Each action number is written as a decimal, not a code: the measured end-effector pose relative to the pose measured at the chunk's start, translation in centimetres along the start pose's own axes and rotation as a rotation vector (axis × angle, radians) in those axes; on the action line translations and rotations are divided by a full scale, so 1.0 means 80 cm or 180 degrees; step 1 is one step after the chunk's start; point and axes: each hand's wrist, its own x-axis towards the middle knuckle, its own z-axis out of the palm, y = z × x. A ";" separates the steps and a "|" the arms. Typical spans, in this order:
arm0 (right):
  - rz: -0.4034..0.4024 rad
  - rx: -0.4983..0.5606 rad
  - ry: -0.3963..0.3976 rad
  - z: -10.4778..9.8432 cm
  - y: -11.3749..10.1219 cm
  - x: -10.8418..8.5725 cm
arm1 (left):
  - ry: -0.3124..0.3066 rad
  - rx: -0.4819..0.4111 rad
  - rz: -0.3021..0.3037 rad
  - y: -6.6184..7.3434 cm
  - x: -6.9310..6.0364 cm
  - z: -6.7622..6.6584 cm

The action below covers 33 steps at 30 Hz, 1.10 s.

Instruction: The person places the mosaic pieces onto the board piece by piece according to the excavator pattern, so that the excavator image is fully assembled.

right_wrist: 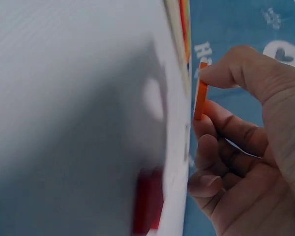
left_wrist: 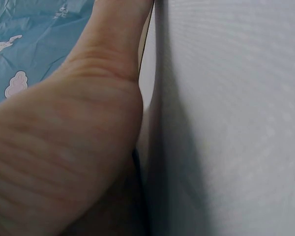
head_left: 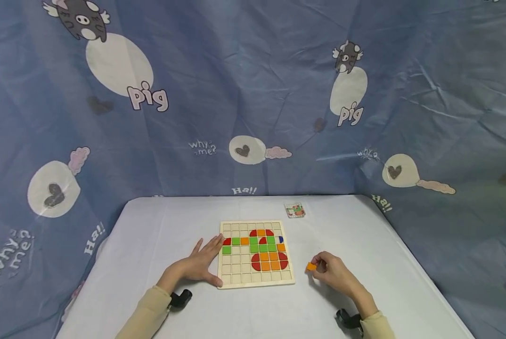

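A square wooden grid board (head_left: 236,278) lies on the white table, partly filled with red, green, orange and blue tiles. Along its left edge the left hand (head_left: 199,263) is spread, fingers straight, with fingertips and thumb touching the frame. To the right of the board, the right hand (head_left: 333,273) pinches a square orange tile (head_left: 311,267) between thumb and fingers. The right wrist view shows this orange tile (right_wrist: 200,96) edge-on, held clear of the palm. In the left wrist view the left hand (left_wrist: 73,142) shows only its heel and thumb side; its fingertips are hidden.
A small picture card (head_left: 294,210) lies behind the board, toward the right. Low in the right wrist view is a blurred red piece (right_wrist: 148,201) on the table. A blue printed cloth (head_left: 253,94) hangs behind the white table (head_left: 172,216).
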 end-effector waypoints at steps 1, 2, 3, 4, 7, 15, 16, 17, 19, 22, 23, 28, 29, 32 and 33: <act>-0.0064 0.0017 0.0029 0.002 -0.006 0.003 | 0.0004 -0.0004 0.0004 0.000 0.001 0.000; -0.0149 0.0027 0.0054 0.004 -0.012 0.007 | 0.0009 -0.0005 0.0011 0.001 0.001 -0.001; -0.0209 0.0042 0.0066 0.006 -0.019 0.012 | 0.0011 0.0000 0.0017 0.001 0.001 -0.001; -0.0279 0.0052 0.0071 0.009 -0.026 0.016 | 0.0009 -0.0004 0.0020 0.002 0.002 -0.001; -0.0498 0.0101 -0.0026 0.022 -0.053 0.033 | -0.0022 0.0013 0.0010 0.001 0.002 -0.001; -0.0875 -0.0114 -0.0485 0.079 -0.129 0.079 | -0.0028 0.0035 -0.0013 -0.002 0.001 0.004; -0.0902 -0.0168 -0.0539 0.086 -0.139 0.084 | -0.0025 0.0039 -0.0005 -0.003 0.001 0.004; -0.0924 -0.0213 -0.0586 0.093 -0.147 0.089 | -0.0027 0.0041 0.0001 -0.003 0.000 0.004; -0.0957 -0.0269 -0.0683 0.106 -0.161 0.098 | -0.0026 0.0042 0.0027 -0.003 0.000 0.004; -0.1025 -0.0402 -0.0746 0.125 -0.175 0.110 | -0.0025 0.0026 0.0065 -0.001 -0.002 0.002; -0.1039 -0.0428 -0.0759 0.130 -0.178 0.114 | -0.0028 0.0018 0.0076 -0.001 -0.002 0.001; -0.1066 -0.0471 -0.0827 0.149 -0.187 0.125 | -0.0050 -0.0004 0.0088 0.001 -0.003 0.000; -0.1075 -0.0482 -0.0835 0.152 -0.188 0.126 | -0.0052 0.0002 0.0089 0.000 -0.003 0.000; -0.1074 -0.0515 -0.0815 0.158 -0.190 0.130 | -0.0049 0.0002 0.0080 -0.001 -0.003 0.000; -0.1075 -0.0532 -0.0796 0.159 -0.190 0.131 | -0.0045 0.0002 0.0082 -0.001 -0.003 0.000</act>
